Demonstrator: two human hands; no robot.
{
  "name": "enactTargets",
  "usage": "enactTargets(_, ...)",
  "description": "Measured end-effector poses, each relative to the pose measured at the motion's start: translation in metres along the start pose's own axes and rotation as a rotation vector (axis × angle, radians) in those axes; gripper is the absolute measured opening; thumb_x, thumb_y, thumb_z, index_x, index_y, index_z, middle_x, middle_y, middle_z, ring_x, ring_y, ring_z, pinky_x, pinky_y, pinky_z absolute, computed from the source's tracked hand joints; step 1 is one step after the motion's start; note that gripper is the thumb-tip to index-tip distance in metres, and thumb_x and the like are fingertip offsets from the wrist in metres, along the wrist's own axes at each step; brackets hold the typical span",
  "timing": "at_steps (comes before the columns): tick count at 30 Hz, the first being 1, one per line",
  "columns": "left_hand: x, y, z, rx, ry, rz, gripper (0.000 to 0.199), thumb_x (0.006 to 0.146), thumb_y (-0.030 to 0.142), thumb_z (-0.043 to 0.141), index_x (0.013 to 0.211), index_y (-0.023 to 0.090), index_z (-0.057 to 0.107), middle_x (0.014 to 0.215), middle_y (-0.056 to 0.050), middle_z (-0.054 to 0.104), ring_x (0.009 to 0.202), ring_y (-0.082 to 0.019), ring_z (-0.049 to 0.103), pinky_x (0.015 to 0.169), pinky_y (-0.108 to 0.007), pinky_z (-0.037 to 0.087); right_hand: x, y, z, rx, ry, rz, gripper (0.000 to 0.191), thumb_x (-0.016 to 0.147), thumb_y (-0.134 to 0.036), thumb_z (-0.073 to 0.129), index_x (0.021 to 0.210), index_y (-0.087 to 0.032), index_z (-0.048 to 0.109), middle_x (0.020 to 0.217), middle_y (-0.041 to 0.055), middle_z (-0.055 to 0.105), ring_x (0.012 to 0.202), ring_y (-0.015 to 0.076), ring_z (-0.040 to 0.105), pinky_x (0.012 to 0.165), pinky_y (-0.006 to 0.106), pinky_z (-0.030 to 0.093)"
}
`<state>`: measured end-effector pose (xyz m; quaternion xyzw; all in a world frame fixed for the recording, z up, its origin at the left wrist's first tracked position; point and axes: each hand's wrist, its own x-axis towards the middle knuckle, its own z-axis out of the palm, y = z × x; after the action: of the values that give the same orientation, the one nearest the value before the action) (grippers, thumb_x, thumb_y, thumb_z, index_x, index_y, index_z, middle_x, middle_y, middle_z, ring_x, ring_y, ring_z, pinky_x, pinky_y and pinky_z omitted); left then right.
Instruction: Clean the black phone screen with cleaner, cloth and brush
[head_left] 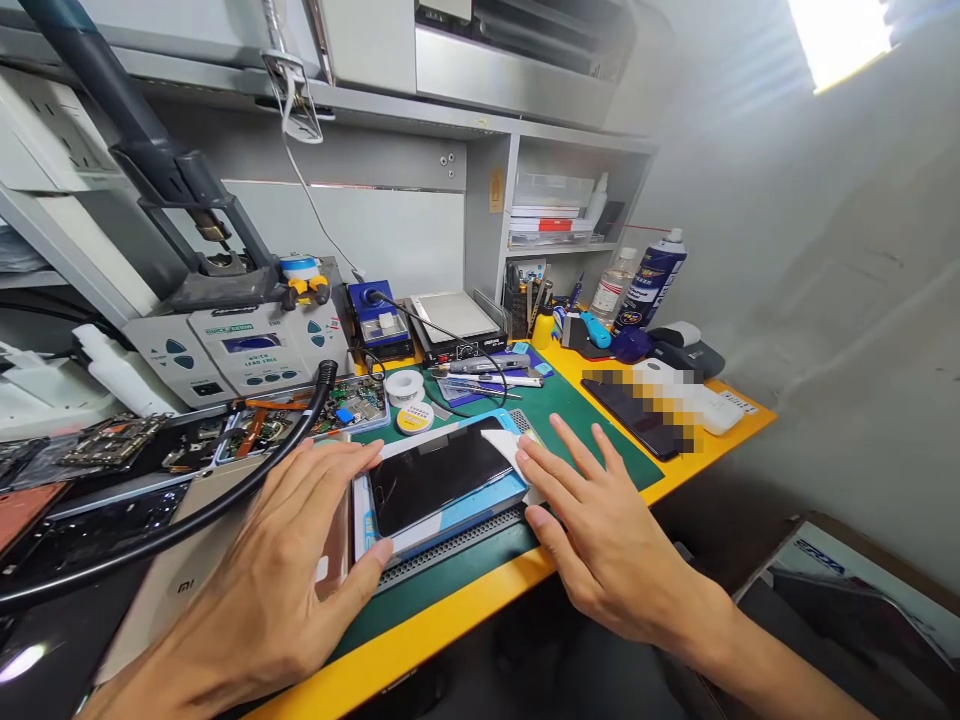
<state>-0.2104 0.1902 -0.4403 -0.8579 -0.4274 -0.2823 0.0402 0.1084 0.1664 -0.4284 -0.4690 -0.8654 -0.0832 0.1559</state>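
Observation:
A black phone (442,470) lies screen up on a shallow blue-and-white box (457,515). My left hand (292,560) spans the left end of the box, fingertips at the far corner and thumb at the near edge. At the box's right end, my right hand (592,520) holds a folded white wipe (504,447) under its index finger and thumb; its other fingers are spread. The wipe overlaps the phone's right end. Under the box, a grey perforated plate (457,546) rests on the green mat (622,450).
A black hose (225,490) curves across the left side, over a gold phone back cover (195,560) and circuit boards. Behind stand a hot-air station (255,350) and a heating plate (457,325). A dark phone (622,405) lies at right, near a spray can (652,280).

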Motion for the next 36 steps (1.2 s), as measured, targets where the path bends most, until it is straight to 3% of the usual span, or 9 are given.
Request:
enactTargets(7, 0.000, -0.001, 0.004, 0.010, 0.039, -0.004, 0.058, 0.091, 0.034, 0.063, 0.143, 0.021, 0.041, 0.134, -0.013, 0.054, 0.128, -0.030, 0.049, 0.118, -0.051, 0.032, 0.013, -0.017, -0.003, 0.071, -0.006, -0.012, 0.048, 0.107, -0.034, 0.041, 0.148, -0.014, 0.052, 0.156, 0.0076, 0.050, 0.154, 0.0374, 0.024, 0.124, 0.070, 0.010)
enactTargets(12, 0.002, 0.000, 0.005, 0.005, 0.039, 0.009, 0.059, 0.091, 0.032, 0.063, 0.144, 0.021, 0.040, 0.135, -0.012, 0.053, 0.129, -0.029, 0.048, 0.116, -0.049, 0.033, 0.025, -0.049, 0.000, 0.173, -0.032, -0.126, 0.051, 0.107, -0.035, 0.037, 0.149, -0.009, 0.049, 0.158, 0.0107, 0.047, 0.154, 0.0392, 0.023, 0.124, 0.069, 0.002)
enactTargets(16, 0.002, 0.001, 0.005, -0.024, 0.033, -0.012, 0.058, 0.093, 0.033, 0.060, 0.145, 0.022, 0.038, 0.135, -0.012, 0.054, 0.130, -0.030, 0.047, 0.115, -0.050, 0.034, 0.039, -0.076, 0.007, 0.296, -0.008, -0.162, 0.051, 0.106, -0.040, 0.039, 0.146, -0.010, 0.051, 0.156, 0.0113, 0.049, 0.153, 0.0362, 0.026, 0.125, 0.066, 0.002)
enactTargets(19, 0.000, 0.000, 0.006, -0.064, 0.025, -0.064, 0.061, 0.094, 0.034, 0.059, 0.149, 0.024, 0.034, 0.135, -0.013, 0.054, 0.131, -0.031, 0.047, 0.113, -0.050, 0.038, 0.051, -0.083, 0.011, 0.331, 0.017, -0.145, 0.051, 0.106, -0.043, 0.038, 0.143, -0.011, 0.054, 0.153, 0.0108, 0.053, 0.152, 0.0352, 0.029, 0.125, 0.066, 0.004)
enactTargets(23, -0.003, -0.001, 0.007, -0.054, 0.010, -0.091, 0.067, 0.092, 0.038, 0.062, 0.150, 0.025, 0.031, 0.137, -0.013, 0.055, 0.130, -0.033, 0.049, 0.112, -0.053, 0.039, 0.059, -0.070, 0.014, 0.284, 0.018, -0.111, 0.051, 0.108, -0.041, 0.035, 0.145, -0.012, 0.052, 0.156, 0.0108, 0.049, 0.151, 0.0366, 0.030, 0.124, 0.069, 0.007)
enactTargets(28, -0.004, -0.001, 0.007, -0.052, 0.002, -0.126, 0.069, 0.091, 0.038, 0.063, 0.151, 0.027, 0.030, 0.137, -0.011, 0.057, 0.134, -0.033, 0.047, 0.117, -0.056, 0.034, 0.051, -0.032, 0.014, 0.180, 0.020, 0.029, 0.048, 0.108, -0.036, 0.035, 0.148, -0.015, 0.051, 0.157, 0.0102, 0.049, 0.150, 0.0383, 0.033, 0.121, 0.073, 0.015)
enactTargets(31, -0.004, 0.000, 0.007, -0.063, 0.011, -0.126, 0.071, 0.091, 0.039, 0.064, 0.152, 0.026, 0.031, 0.136, -0.011, 0.057, 0.133, -0.033, 0.048, 0.116, -0.053, 0.036, 0.046, -0.013, 0.011, 0.162, -0.001, 0.030, 0.046, 0.109, -0.034, 0.035, 0.148, -0.017, 0.052, 0.156, 0.0090, 0.050, 0.150, 0.0372, 0.034, 0.120, 0.072, 0.021)
enactTargets(36, -0.002, 0.002, 0.007, -0.058, 0.011, -0.140, 0.071, 0.091, 0.038, 0.063, 0.153, 0.025, 0.029, 0.136, -0.011, 0.057, 0.132, -0.033, 0.048, 0.114, -0.052, 0.036, 0.038, -0.008, 0.007, 0.152, -0.031, 0.016, 0.047, 0.109, -0.032, 0.035, 0.149, -0.014, 0.050, 0.157, 0.0086, 0.048, 0.151, 0.0364, 0.032, 0.121, 0.068, 0.024)
